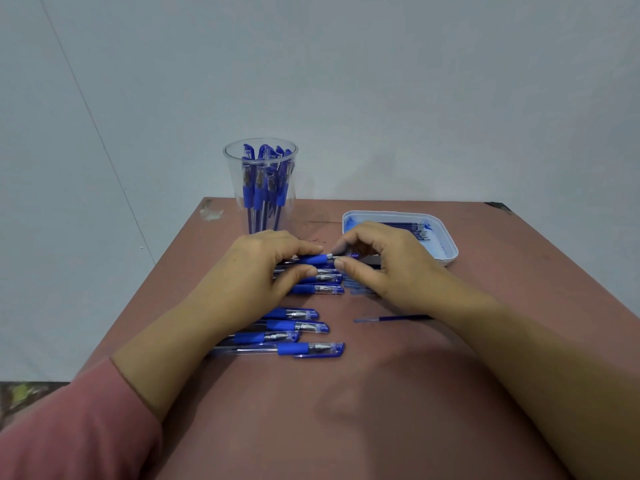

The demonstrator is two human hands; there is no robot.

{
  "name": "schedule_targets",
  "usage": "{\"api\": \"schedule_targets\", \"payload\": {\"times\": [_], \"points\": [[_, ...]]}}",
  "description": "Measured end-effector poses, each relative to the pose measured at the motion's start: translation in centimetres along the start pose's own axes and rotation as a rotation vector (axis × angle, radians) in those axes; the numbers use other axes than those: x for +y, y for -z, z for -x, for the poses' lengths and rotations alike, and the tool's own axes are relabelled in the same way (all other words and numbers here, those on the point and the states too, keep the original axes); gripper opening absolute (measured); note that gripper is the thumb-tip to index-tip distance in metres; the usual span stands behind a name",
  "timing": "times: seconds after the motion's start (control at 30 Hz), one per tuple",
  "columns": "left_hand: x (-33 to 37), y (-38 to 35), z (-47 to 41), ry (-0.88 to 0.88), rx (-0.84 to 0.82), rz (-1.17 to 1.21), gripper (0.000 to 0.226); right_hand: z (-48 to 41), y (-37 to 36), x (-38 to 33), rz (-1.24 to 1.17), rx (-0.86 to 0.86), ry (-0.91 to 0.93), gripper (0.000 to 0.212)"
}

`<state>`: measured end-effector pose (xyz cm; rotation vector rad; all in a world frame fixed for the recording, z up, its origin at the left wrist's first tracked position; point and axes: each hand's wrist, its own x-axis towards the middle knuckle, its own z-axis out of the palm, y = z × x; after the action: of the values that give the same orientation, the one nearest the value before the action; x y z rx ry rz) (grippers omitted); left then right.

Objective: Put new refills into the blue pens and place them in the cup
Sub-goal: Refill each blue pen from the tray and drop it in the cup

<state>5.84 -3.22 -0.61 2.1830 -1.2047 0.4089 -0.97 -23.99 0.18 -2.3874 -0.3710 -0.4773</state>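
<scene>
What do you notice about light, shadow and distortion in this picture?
Head view: soft, even light, no harsh glare on the cup; head view: faint blurred shadow on the table nearer than the left hand and right hand; head view: wide lens enlarges the forearms, the held pen is sharp.

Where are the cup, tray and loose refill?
cup point(231, 181): head view, bare left wall.
tray point(450, 251): head view, right rim.
loose refill point(394, 319): head view, mid-shaft.
</scene>
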Motion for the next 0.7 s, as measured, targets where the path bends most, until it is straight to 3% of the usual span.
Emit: {"api": "schedule_targets", "payload": {"times": [0.33, 0.7], "points": [[0.0, 1.5, 3.6, 0.227, -0.265, -0.275, 0.102, -0.2, 2.4, 2.3, -0.008, 0.101, -0.128, 0.024], [0.1, 0.0, 5.6, 0.207, -0.296, -0.289, 0.101, -2.0, 5.2, 0.0, -0.344, 0.466, -0.049, 0.017]]}}
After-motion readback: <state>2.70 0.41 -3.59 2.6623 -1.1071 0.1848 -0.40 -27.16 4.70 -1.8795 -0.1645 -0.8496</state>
